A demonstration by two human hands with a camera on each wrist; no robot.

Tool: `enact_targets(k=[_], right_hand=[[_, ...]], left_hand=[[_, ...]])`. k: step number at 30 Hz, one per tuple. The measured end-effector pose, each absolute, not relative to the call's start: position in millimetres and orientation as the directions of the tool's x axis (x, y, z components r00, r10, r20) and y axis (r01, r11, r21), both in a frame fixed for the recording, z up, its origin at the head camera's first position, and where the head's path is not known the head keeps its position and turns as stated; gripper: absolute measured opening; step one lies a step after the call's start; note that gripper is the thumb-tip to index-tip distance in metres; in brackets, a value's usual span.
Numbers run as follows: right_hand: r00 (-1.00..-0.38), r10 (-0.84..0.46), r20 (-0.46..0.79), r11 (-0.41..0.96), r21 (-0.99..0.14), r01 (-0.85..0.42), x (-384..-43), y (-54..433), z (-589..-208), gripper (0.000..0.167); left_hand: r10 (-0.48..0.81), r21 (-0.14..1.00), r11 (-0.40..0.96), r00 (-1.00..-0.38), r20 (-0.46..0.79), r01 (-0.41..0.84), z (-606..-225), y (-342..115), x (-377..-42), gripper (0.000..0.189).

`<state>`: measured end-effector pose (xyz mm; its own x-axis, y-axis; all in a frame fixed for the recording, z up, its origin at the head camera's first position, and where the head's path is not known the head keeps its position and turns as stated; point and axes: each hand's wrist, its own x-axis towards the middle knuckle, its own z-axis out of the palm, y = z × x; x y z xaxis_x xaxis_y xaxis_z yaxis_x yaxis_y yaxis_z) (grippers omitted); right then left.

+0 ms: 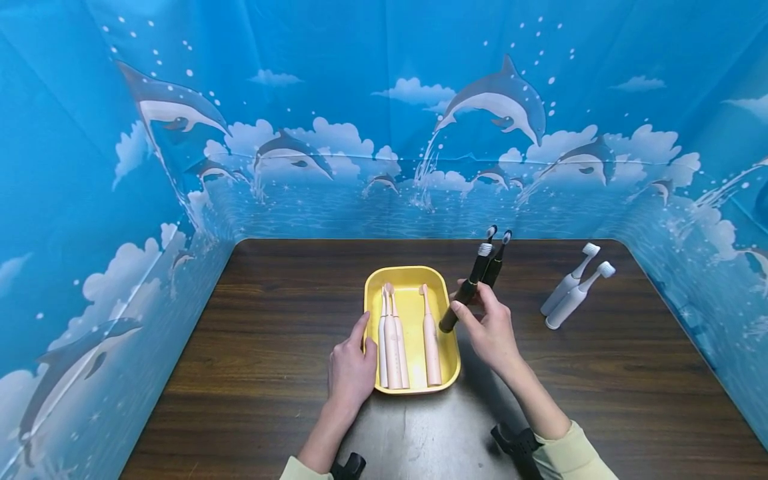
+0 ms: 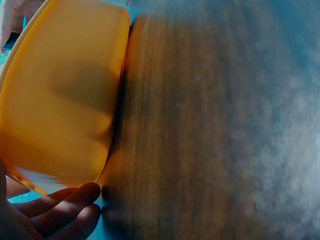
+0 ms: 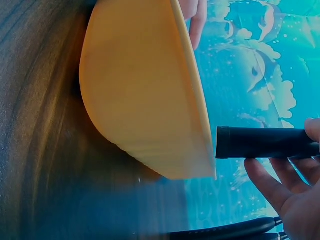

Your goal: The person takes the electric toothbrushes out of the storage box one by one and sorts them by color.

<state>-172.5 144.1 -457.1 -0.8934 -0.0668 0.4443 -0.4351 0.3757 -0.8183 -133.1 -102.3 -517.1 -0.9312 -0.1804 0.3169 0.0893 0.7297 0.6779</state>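
Dolphins leap across a curtain behind your table. Your right hand pinches a black brush above the tray at its three-o'clock rim; your left hand grips it at nine, four pale brushes inside. Two dark brushes stand toward two, white brushes toward three. Handle marks are too small to read. Only the left wrist view shows fingers bent against the outer wall.

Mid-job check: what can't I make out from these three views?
Head view: lower ends of the other two black toothbrushes, hidden by the right hand and held black toothbrush.
Right wrist view: bristle end of the held black toothbrush, cut off by the right edge.
Left wrist view: inside of the yellow tray, hidden by its outer wall.
Head view: any markings on the pink toothbrushes, too small to read.
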Motion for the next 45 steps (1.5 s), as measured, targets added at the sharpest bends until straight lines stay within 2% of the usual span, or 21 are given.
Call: enact_targets(k=[25,32,45], right_hand=[[-0.873,0.084,0.48,0.447,-0.801,-0.398,-186,166,-473,0.038],[-0.857,0.188,0.479,0.535,-0.782,-0.32,-192,175,-483,0.036],[-0.816,0.351,0.458,0.574,-0.794,-0.199,-204,183,-500,0.032]], left_hand=[[-0.178,0.677,0.73,-0.932,0.315,0.089,-516,-103,-134,0.046],[-0.179,0.667,0.739,-0.927,0.328,0.094,-517,-104,-135,0.046],[-0.182,0.669,0.738,-0.93,0.32,0.085,-517,-103,-134,0.046]])
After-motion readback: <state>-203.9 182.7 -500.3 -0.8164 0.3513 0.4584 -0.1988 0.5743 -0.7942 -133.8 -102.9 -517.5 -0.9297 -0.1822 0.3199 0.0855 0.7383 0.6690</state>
